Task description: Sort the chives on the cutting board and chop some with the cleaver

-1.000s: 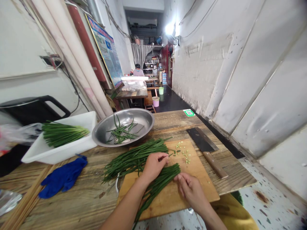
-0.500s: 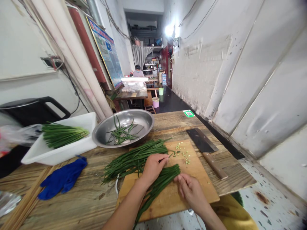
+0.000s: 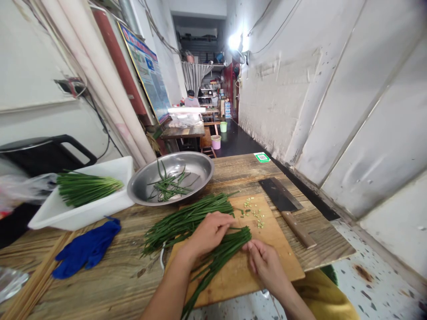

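Note:
A bundle of green garlic chives lies across the wooden cutting board, its even ends toward the right. My left hand rests over the upper side of this bundle, fingers stretched out and thumb low beside them. At the even ends, my right hand has thumb and forefinger closed on the chives' edge, the other fingers curled. Behind my left hand lies a larger pile of chives. Small pale cut bits are scattered on the board. A cleaver lies right of the board.
A steel basin with loose chives stands behind the pile. Left of it is a white tub holding more chives. A blue glove and wooden sticks lie on the table. A person sits far back.
My left hand has stretched its fingers from a pinch on a single chive and settled lower over the bundle. My right hand stays at the chive ends.

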### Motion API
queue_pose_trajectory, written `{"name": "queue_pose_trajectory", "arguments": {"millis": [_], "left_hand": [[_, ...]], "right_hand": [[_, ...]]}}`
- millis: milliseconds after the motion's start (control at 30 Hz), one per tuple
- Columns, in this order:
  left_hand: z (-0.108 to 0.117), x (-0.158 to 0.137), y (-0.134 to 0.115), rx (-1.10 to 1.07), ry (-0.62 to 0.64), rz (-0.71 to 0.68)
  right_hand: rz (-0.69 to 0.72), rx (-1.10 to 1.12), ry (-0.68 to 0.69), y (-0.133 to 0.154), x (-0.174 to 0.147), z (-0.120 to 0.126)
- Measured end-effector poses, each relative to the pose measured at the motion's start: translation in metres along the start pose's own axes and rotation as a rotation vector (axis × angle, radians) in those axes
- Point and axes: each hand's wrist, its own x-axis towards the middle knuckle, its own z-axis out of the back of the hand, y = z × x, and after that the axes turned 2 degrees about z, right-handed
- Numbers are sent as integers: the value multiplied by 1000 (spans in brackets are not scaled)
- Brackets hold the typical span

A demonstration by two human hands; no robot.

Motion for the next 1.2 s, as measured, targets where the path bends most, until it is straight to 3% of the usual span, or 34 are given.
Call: {"name": "queue_pose_trajectory", "arguments": {"millis": [100, 300, 500, 800, 933, 1200], "left_hand": [[6, 2, 9, 158, -157, 158], [-4, 10, 13, 545, -21, 227], [-13, 12, 6, 697, -66, 272], [-20, 10, 9, 717, -155, 131], [-22, 9, 10, 672, -119, 108], [-25, 9, 11, 421, -243, 207]], "right_hand": [[-7, -1, 8, 0, 0, 0], [-1, -3, 5, -1, 0, 0], [-8, 7, 7, -3, -1, 1], [4, 7, -7, 0, -1, 0], [1, -4, -4, 0, -1, 0], [-9, 3, -3, 0, -2, 0]]}}
